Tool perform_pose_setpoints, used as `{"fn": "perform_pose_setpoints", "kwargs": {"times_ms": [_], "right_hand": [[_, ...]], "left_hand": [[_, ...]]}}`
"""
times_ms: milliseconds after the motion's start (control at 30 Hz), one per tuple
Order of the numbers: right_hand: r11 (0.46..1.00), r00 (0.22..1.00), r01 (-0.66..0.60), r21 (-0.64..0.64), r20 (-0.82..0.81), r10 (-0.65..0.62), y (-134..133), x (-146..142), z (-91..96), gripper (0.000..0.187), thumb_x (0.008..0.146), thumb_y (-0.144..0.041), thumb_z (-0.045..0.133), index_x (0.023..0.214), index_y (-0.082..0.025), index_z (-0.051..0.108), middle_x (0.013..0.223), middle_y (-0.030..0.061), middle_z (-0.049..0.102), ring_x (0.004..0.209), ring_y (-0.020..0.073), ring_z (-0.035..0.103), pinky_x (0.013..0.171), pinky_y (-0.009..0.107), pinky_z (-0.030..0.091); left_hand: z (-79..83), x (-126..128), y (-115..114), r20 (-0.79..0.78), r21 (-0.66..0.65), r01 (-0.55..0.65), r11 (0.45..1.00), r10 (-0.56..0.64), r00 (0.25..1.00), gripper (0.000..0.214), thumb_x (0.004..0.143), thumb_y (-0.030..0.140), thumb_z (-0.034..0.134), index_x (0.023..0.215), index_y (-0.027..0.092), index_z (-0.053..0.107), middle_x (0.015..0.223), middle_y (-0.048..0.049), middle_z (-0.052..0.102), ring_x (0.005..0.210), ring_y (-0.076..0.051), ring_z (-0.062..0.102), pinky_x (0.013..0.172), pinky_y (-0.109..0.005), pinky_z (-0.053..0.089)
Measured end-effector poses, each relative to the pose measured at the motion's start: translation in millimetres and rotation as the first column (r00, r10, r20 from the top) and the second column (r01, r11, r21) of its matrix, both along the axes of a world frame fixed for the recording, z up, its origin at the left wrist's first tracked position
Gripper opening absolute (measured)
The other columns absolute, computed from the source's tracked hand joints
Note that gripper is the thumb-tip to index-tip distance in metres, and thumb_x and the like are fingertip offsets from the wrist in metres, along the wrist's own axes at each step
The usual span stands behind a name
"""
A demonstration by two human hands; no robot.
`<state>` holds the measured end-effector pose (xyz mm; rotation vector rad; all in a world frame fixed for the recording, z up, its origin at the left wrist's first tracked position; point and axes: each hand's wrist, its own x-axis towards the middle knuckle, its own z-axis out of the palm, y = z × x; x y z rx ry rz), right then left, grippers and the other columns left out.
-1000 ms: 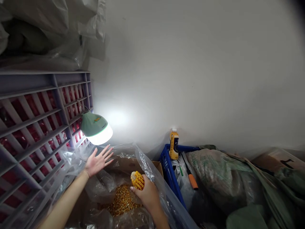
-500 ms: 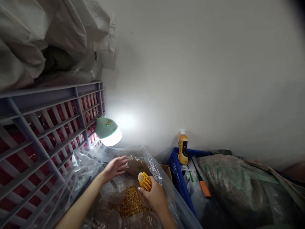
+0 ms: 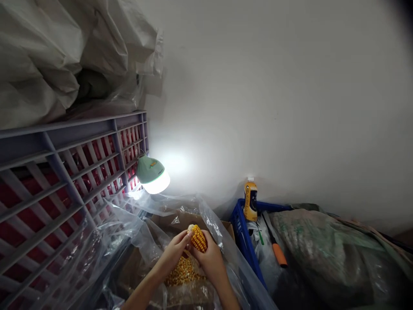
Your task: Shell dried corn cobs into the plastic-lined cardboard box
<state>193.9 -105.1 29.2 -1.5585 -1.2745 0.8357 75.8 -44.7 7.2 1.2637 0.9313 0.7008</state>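
Observation:
Both my hands hold a yellow corn cob (image 3: 198, 237) over a cardboard box (image 3: 180, 221) lined with clear plastic. My right hand (image 3: 210, 261) grips the cob's lower part from the right. My left hand (image 3: 174, 251) closes its fingers on the cob's top left end. A heap of loose yellow kernels (image 3: 182, 272) lies in the box just below the cob.
A lit green-and-white lamp (image 3: 152, 174) hangs from a grey slatted crate (image 3: 64, 172) on the left, with sacks on top of it. A blue crate (image 3: 242, 237) to the right holds a yellow bottle (image 3: 251, 199) and an orange-handled tool (image 3: 277, 252). Green sacks (image 3: 322, 254) fill the right.
My left hand has come in from the open, raised position by the lamp and closed on the cob. The view has shifted slightly left and down.

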Motion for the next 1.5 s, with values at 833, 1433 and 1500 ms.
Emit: {"fn": "perform_pose_setpoints", "kwargs": {"times_ms": [833, 1433, 1500], "right_hand": [[0.994, 0.987, -0.107, -0.028, 0.117, 0.110, -10.2, 4.5, 3.0, 0.036, 0.070, -0.033, 0.060, 0.104, -0.021, 0.054, 0.088, 0.0003, 0.064, 0.078, 0.0162, 0.060, 0.067, 0.022, 0.043], [0.977, 0.983, -0.134, -0.168, 0.102, 0.153, -10.7, 20.8, -4.9, 0.035, 0.067, -0.036, 0.064, 0.098, -0.020, 0.059, 0.084, 0.0005, 0.064, 0.075, 0.0165, 0.058, 0.068, 0.025, 0.043], [0.972, 0.981, -0.156, -0.177, 0.088, 0.174, -11.0, 21.7, -3.8, 0.033, 0.068, -0.034, 0.063, 0.097, -0.020, 0.060, 0.084, 0.0004, 0.064, 0.074, 0.0160, 0.058, 0.067, 0.025, 0.043]], "left_hand": [[6.8, -23.7, -3.6, -0.197, 0.411, 0.116, 0.904, -0.036, 0.980, 0.041, 0.072, 0.036, 0.056, 0.109, 0.016, 0.055, 0.082, -0.0026, 0.068, 0.072, -0.017, 0.064, 0.064, -0.025, 0.052], [5.9, -20.9, 0.3, -0.187, 0.222, 0.244, 0.944, -0.205, 0.961, 0.045, 0.069, 0.032, 0.056, 0.111, 0.015, 0.057, 0.098, -0.0069, 0.067, 0.088, -0.022, 0.062, 0.073, -0.029, 0.048], [5.9, -21.1, -1.4, -0.185, 0.228, 0.289, 0.930, -0.250, 0.950, 0.046, 0.068, 0.035, 0.059, 0.110, 0.015, 0.056, 0.094, -0.0068, 0.068, 0.083, -0.021, 0.063, 0.068, -0.028, 0.049]]}}
